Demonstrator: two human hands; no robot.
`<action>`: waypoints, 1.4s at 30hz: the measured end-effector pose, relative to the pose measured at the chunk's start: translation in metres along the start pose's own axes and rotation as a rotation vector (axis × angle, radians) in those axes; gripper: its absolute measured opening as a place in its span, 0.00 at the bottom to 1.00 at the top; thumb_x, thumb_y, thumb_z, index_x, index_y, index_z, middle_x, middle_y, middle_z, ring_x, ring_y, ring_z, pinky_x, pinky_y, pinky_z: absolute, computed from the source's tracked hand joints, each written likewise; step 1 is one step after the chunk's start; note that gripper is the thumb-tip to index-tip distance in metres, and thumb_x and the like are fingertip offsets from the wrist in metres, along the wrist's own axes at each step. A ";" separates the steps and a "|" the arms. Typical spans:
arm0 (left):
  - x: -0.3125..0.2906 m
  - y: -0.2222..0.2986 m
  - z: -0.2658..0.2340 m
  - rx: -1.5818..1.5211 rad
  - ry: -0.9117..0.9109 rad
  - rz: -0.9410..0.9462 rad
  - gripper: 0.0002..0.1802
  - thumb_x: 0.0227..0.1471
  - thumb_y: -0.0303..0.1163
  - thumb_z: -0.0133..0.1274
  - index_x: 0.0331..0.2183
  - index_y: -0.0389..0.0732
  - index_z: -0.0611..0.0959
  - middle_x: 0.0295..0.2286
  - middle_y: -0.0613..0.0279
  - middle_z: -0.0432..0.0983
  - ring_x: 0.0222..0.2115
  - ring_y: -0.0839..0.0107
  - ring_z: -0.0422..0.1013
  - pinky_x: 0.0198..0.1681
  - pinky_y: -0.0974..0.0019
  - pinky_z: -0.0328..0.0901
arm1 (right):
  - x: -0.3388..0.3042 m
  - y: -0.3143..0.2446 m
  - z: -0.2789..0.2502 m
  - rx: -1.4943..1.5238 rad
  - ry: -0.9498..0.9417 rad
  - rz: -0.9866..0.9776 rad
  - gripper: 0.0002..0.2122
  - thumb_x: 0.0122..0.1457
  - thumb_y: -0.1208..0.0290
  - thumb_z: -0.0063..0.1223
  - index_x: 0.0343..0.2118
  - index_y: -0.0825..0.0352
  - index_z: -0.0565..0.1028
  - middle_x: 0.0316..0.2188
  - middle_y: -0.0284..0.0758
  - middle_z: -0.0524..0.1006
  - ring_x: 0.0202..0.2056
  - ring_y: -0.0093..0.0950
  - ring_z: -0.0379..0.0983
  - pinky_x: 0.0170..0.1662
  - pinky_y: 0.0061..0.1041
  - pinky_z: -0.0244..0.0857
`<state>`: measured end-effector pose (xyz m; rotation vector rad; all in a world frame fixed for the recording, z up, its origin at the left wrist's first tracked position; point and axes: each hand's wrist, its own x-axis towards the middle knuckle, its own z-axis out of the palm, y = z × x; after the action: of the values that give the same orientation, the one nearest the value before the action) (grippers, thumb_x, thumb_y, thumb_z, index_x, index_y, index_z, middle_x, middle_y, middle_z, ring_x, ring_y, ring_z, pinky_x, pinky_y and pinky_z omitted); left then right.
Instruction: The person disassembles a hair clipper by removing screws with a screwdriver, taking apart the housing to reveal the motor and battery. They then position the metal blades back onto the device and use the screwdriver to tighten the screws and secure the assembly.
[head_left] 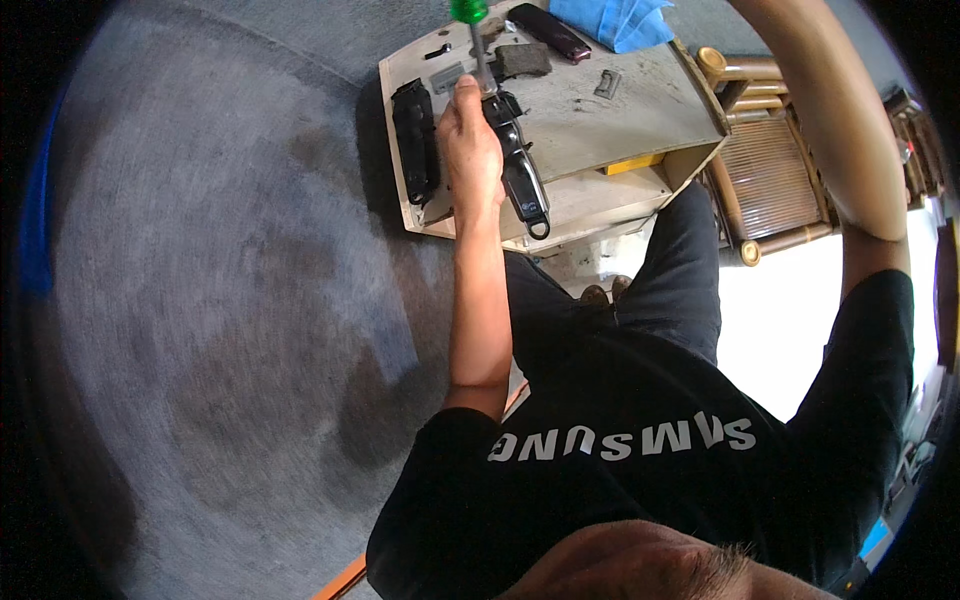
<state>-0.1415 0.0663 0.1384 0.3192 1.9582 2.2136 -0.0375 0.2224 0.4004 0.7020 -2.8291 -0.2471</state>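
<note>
A black hair clipper [522, 172] with a hanging loop at its lower end is gripped in my left hand [470, 142]. The hand is closed round its upper part, thumb pointing away from me. A screwdriver [469, 10] with a green handle stands over the clipper's upper end, its metal shaft coming down beside my thumb. The frame's top edge cuts off the handle, so what holds it is hidden. My right forearm [845, 130] runs up out of the picture, and the right hand is not seen. Left of my hand lies a long black clipper-like body or housing [415, 142].
The pale wooden cabinet [655, 115] bears a dark sponge-like block [523, 60], a dark elongated case [550, 32], a blue cloth [625, 22] and a small grey part [607, 84]. A yellow item [633, 164] shows in its open shelf. A bamboo seat [770, 175] stands right.
</note>
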 end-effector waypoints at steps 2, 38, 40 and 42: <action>-0.001 0.000 0.000 0.049 -0.048 0.019 0.33 0.66 0.56 0.46 0.36 0.30 0.82 0.23 0.68 0.67 0.26 0.78 0.62 0.32 0.68 0.61 | -0.007 0.000 0.000 -0.023 -0.033 0.015 0.21 0.64 0.53 0.56 0.35 0.72 0.75 0.25 0.47 0.80 0.29 0.43 0.80 0.34 0.40 0.72; 0.002 0.012 0.003 0.793 -0.379 0.222 0.32 0.64 0.55 0.48 0.32 0.31 0.82 0.22 0.47 0.77 0.25 0.58 0.76 0.35 0.56 0.68 | -0.108 0.011 0.104 0.067 0.210 0.288 0.17 0.58 0.55 0.62 0.35 0.68 0.79 0.26 0.42 0.82 0.24 0.33 0.82 0.30 0.35 0.76; 0.000 0.016 0.007 0.808 -0.387 0.178 0.32 0.64 0.55 0.49 0.32 0.30 0.82 0.21 0.46 0.76 0.25 0.56 0.75 0.35 0.55 0.68 | -0.114 0.017 0.106 0.097 0.317 0.164 0.17 0.59 0.57 0.62 0.37 0.68 0.78 0.25 0.42 0.82 0.24 0.34 0.82 0.30 0.36 0.76; 0.000 0.015 0.008 0.822 -0.389 0.201 0.32 0.64 0.55 0.49 0.32 0.30 0.82 0.21 0.47 0.76 0.24 0.58 0.74 0.34 0.56 0.68 | -0.118 0.019 0.100 0.117 0.320 0.118 0.17 0.59 0.57 0.61 0.40 0.68 0.77 0.25 0.42 0.82 0.24 0.35 0.82 0.31 0.37 0.76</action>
<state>-0.1393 0.0720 0.1540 0.9894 2.5487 1.1668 0.0309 0.3056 0.2881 0.5389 -2.5796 0.0486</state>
